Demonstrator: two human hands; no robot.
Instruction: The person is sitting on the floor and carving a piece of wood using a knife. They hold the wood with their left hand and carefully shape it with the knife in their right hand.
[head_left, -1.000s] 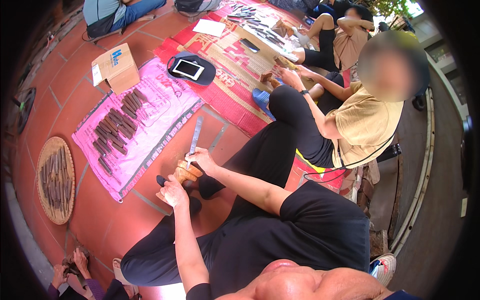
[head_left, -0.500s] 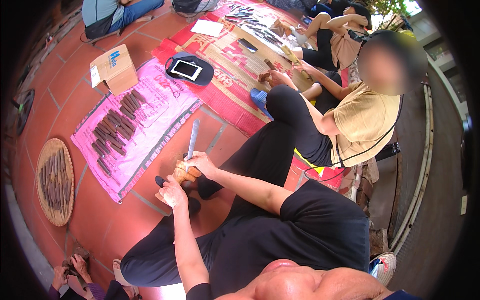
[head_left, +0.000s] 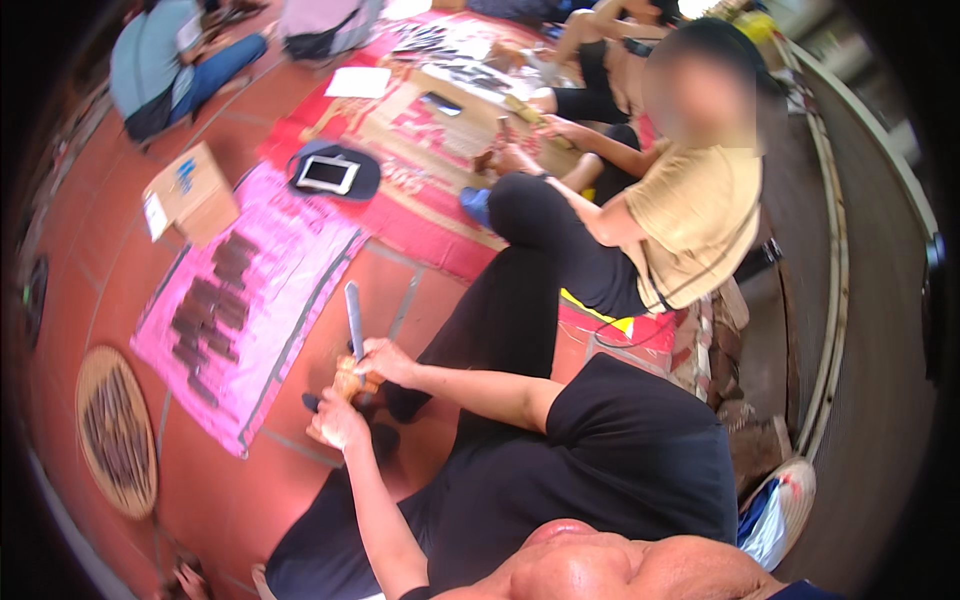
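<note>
So right hand (head_left: 388,362) gripped a grey blade (head_left: 354,312) pointing away; wood (head_left: 348,379) sat between it and left hand (head_left: 338,422), grip unclear.

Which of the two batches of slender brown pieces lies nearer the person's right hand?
The batch of slender brown pieces on the rectangular pink sheet; the other batch, on the round tan woven tray, lies farther left of the right hand.

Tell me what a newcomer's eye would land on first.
Probably the bright pink sheet left of centre, with dark brown sticks lying on it. Nearer the middle, the right hand grips a grey blade beside a yellowish piece, the left hand close by.
</note>
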